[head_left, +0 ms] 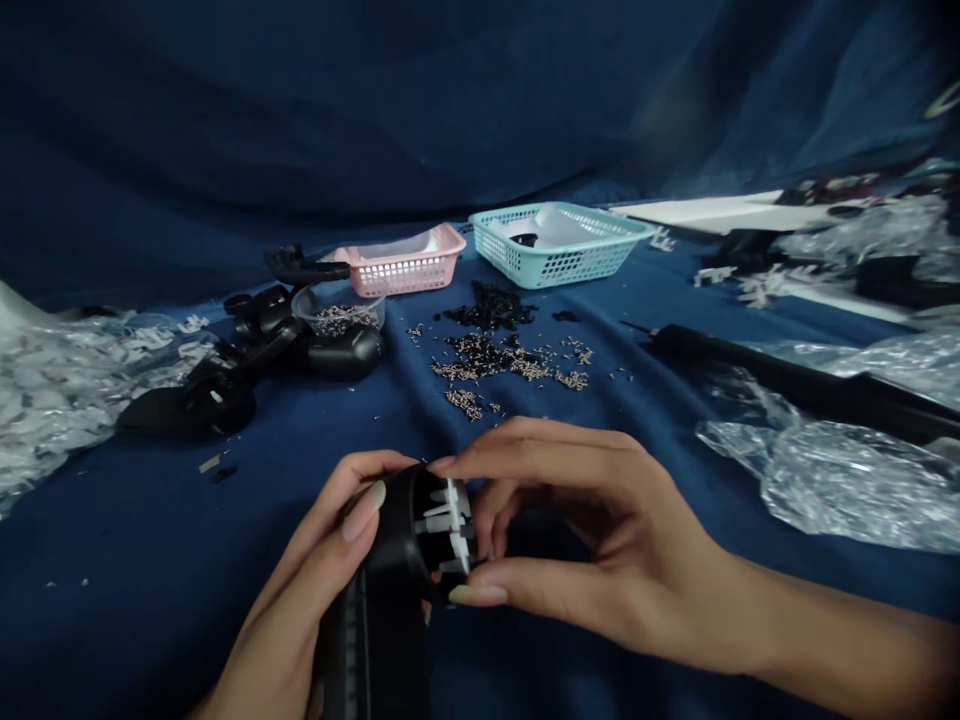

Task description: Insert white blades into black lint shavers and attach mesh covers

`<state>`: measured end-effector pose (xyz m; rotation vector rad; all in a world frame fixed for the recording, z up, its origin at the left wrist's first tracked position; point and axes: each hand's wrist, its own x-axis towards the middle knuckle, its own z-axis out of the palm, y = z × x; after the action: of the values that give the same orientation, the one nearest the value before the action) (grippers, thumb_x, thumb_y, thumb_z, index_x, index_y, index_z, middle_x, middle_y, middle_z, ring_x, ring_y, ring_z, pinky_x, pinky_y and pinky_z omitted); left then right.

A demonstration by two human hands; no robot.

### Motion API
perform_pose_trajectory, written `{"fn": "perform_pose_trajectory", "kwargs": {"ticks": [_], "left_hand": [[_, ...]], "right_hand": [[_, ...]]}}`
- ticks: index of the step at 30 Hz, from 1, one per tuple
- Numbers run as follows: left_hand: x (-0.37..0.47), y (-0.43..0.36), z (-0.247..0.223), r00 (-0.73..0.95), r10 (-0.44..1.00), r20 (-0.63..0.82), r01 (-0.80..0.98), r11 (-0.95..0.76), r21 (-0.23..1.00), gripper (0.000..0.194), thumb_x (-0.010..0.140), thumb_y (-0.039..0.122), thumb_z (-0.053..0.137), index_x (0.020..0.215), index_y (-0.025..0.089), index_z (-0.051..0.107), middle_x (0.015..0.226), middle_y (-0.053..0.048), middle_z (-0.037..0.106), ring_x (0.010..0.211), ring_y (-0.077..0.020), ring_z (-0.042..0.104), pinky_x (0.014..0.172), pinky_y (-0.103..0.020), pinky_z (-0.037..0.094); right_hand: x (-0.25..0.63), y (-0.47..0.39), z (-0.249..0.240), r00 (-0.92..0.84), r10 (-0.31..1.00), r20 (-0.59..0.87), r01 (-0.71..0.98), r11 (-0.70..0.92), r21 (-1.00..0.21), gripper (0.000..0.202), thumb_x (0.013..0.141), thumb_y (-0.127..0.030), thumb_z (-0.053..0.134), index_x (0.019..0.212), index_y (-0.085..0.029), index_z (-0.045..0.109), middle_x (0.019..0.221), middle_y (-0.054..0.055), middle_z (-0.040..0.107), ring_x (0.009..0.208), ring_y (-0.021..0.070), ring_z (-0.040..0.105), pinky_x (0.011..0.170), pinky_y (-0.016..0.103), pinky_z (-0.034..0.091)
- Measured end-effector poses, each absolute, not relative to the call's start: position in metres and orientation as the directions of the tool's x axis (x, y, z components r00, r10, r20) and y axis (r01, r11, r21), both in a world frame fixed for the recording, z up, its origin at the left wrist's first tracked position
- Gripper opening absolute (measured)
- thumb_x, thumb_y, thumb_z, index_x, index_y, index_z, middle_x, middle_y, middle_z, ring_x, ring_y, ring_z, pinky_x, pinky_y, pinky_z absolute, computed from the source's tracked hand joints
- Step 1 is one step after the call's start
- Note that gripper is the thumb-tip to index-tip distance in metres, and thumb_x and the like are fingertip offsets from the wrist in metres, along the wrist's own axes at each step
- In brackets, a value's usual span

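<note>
A black plastic part point(394, 560) with a round head and a long body stands at the lower middle. My left hand point(322, 570) is wrapped round its left side, the thumb lying on the round head. In the open right end of that head sits a white toothed piece point(454, 525). My right hand point(592, 530) grips the rim of this end, fingers above and behind, thumb below. The far side of the part is hidden.
Small screws point(487, 360) and black pieces point(491, 305) lie mid-table. Behind stand a pink basket point(409, 270) and a turquoise basket point(562, 260). Black parts point(217, 395) and a screw bowl point(341, 315) are left; a black screwdriver point(787, 375) and plastic bags point(847, 480) right.
</note>
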<state>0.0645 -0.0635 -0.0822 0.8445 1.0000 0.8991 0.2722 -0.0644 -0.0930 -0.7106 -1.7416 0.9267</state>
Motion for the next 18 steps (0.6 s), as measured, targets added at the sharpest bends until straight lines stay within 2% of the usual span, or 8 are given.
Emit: {"fn": "perform_pose_trajectory", "kwargs": {"ticks": [4,8,10,13,15,18], "left_hand": [[0.061,-0.059,-0.086,0.234,0.947,-0.221,-0.154,0.261,0.953,0.026,0.079,0.047,0.080,0.096,0.028,0.078,0.095,0.002,0.078,0.091,-0.0143,0.072,0.078,-0.014,0.055],[0.054,-0.053,-0.097,0.222,0.962,-0.161,-0.022,0.170,0.985,0.037,0.078,0.052,0.075,0.104,0.025,0.075,0.103,-0.004,0.077,0.100,-0.0251,0.071,0.082,-0.028,0.057],[0.052,-0.050,-0.102,0.224,0.962,-0.154,0.032,0.151,0.988,0.039,0.075,0.050,0.076,0.104,0.024,0.073,0.104,-0.006,0.076,0.102,-0.0293,0.070,0.084,-0.033,0.057],[0.049,-0.046,-0.106,0.206,0.964,-0.168,0.021,0.167,0.986,0.034,0.068,0.039,0.082,0.097,0.023,0.074,0.101,-0.006,0.076,0.105,-0.0322,0.068,0.085,-0.033,0.056],[0.048,-0.044,-0.107,0.188,0.961,-0.202,-0.016,0.209,0.978,0.031,0.066,0.031,0.084,0.094,0.022,0.074,0.100,-0.006,0.076,0.108,-0.0335,0.067,0.084,-0.032,0.055],[0.043,-0.044,-0.106,0.173,0.948,-0.267,-0.109,0.288,0.951,0.033,0.064,0.025,0.085,0.094,0.026,0.074,0.104,-0.003,0.076,0.112,-0.0320,0.065,0.084,-0.029,0.054]], "right_hand": [[0.272,-0.066,-0.094,-0.345,0.824,0.448,-0.014,0.473,-0.881,0.045,0.077,-0.009,0.085,0.120,-0.010,0.071,0.099,0.005,0.068,0.073,0.0094,0.073,0.070,0.019,0.064],[0.272,-0.066,-0.093,-0.333,0.841,0.426,-0.003,0.451,-0.892,0.042,0.078,-0.011,0.085,0.118,-0.011,0.073,0.102,0.005,0.067,0.072,0.0076,0.073,0.071,0.016,0.064],[0.273,-0.066,-0.092,-0.335,0.839,0.429,0.006,0.458,-0.889,0.042,0.078,-0.010,0.084,0.118,-0.009,0.074,0.103,0.005,0.066,0.070,0.0066,0.073,0.071,0.015,0.063],[0.273,-0.067,-0.089,-0.341,0.831,0.439,0.013,0.471,-0.882,0.044,0.078,-0.009,0.084,0.120,-0.009,0.073,0.106,0.006,0.066,0.068,0.0065,0.073,0.071,0.016,0.064],[0.273,-0.068,-0.087,-0.333,0.826,0.454,0.054,0.498,-0.866,0.043,0.078,-0.012,0.084,0.120,-0.011,0.074,0.098,0.005,0.070,0.068,0.0081,0.073,0.073,0.019,0.064],[0.271,-0.066,-0.084,-0.329,0.808,0.489,0.108,0.547,-0.830,0.038,0.079,-0.018,0.085,0.117,-0.013,0.077,0.073,0.001,0.073,0.071,0.0126,0.071,0.080,0.025,0.063]]}}
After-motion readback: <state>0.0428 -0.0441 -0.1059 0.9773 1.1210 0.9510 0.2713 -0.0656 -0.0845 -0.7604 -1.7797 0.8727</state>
